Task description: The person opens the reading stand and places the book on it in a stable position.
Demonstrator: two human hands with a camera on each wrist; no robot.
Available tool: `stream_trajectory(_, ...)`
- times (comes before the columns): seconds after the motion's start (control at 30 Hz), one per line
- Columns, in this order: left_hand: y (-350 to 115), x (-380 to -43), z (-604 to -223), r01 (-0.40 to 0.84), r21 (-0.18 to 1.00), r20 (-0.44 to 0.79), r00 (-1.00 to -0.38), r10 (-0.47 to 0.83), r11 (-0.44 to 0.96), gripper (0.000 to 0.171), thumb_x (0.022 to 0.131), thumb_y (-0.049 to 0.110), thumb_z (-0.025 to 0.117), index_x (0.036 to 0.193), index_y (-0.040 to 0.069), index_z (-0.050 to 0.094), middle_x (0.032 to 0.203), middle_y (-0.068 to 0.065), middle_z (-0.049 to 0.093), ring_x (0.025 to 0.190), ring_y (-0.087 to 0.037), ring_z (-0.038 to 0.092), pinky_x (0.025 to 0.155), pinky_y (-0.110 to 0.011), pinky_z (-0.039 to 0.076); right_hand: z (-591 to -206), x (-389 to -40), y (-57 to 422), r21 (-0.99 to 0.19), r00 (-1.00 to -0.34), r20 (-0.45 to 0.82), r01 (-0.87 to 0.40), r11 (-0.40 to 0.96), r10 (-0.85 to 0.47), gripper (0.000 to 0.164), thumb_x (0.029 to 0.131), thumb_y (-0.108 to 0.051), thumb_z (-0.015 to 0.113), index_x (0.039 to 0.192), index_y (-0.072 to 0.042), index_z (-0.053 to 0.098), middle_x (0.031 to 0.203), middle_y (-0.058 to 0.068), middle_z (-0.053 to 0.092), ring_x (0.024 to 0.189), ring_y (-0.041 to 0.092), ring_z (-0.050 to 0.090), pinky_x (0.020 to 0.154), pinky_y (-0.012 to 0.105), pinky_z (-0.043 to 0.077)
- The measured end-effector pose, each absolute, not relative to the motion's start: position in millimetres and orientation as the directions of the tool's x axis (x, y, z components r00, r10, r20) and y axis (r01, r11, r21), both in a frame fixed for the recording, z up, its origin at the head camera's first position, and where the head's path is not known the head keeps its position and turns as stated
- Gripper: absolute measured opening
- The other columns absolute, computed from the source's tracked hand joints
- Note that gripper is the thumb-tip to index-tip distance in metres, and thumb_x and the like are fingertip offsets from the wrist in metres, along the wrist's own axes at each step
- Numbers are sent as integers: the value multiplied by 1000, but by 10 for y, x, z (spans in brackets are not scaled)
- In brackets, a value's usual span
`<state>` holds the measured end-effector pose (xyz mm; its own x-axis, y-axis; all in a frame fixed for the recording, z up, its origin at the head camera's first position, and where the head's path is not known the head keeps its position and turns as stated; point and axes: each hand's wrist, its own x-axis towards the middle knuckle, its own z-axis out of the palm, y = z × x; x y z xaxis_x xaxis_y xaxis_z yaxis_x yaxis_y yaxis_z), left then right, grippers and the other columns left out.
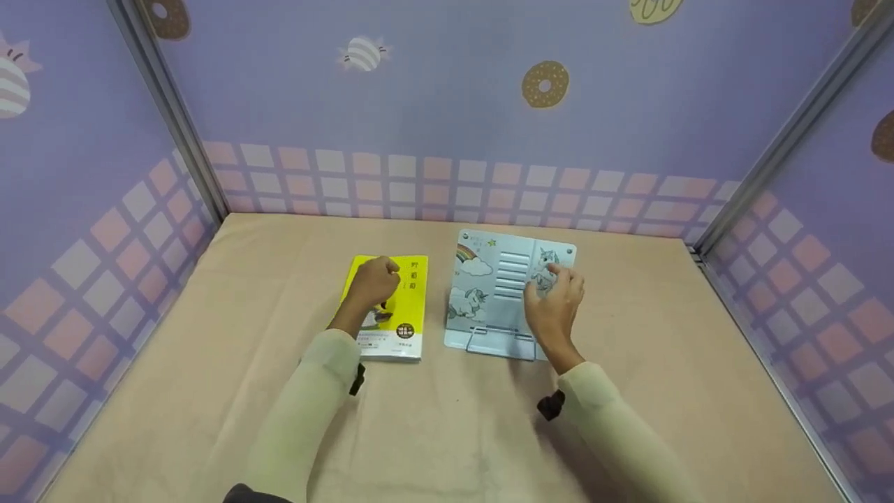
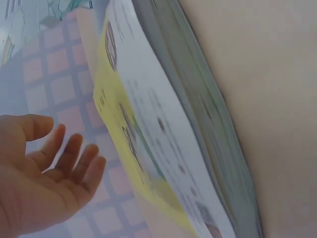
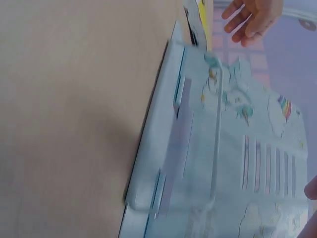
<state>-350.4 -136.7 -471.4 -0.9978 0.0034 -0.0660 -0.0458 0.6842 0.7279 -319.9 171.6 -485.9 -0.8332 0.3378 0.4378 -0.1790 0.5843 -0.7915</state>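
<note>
A thick yellow and white book (image 1: pixel 413 307) lies on the cloth, front cover up. My left hand (image 1: pixel 376 281) hovers over this cover, its fingers loosely curled with nothing in them. In the left wrist view, that hand (image 2: pixel 54 178) is apart from the book (image 2: pixel 158 114). To the right is a pale blue book stand (image 1: pixel 482 279) printed with unicorns and a rainbow. It has a row of slots and a wire holder (image 3: pixel 218 129) at its front edge. My right hand (image 1: pixel 555 307) is above the stand's right side, thumb and fingers apart and holding nothing.
A beige cloth (image 1: pixel 440 433) covers the table. Behind it stands a purple wall (image 1: pixel 447 91) with a pink and white checked band. Side panels and metal posts (image 1: pixel 167 105) enclose the left and right.
</note>
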Motion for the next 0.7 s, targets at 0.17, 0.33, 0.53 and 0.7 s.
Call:
stream_trajectory(0.17, -1560, -3421, -4711, -138, 665, -108, -990, -88, 734, 48, 101, 18, 48, 143, -3, 51, 145, -25, 50, 128, -40, 52, 108, -51, 46, -4894, -3153, 1396, -775, -891, 416, -241, 584, 183, 34, 90, -11, 68, 122, 0, 63, 120, 20, 57, 106, 34, 59, 91, 45, 51)
stream_trajectory(0.33, -1682, -3356, -4756, -267, 595, -179, -964, -198, 758, 49, 101, 19, 49, 144, -5, 47, 136, -26, 49, 120, -40, 49, 107, -54, 43, -4922, -3102, 1042, -752, -916, 394, -272, 600, 80, 25, 90, -11, 68, 114, -3, 69, 108, 15, 64, 93, 28, 64, 83, 41, 55)
stream_trajectory(0.53, -1754, -3288, -4760, -357, 581, -249, -933, -258, 732, 46, 100, 18, 51, 137, -8, 50, 126, -24, 48, 107, -34, 45, 96, -48, 44, -4927, -3018, 669, -690, -943, 326, -290, 663, -74, 24, 93, -14, 68, 115, -4, 71, 97, 10, 72, 83, 21, 67, 74, 34, 57)
stream_trajectory(0.7, -1798, -3245, -4739, -421, 568, -328, -904, -275, 707, 40, 98, 17, 51, 130, -6, 56, 112, -17, 55, 96, -28, 52, 81, -36, 44, -4927, -2948, 463, -670, -979, 84, -195, 716, -188, 38, 95, -20, 67, 129, -1, 65, 110, 14, 75, 88, 22, 68, 75, 33, 59)
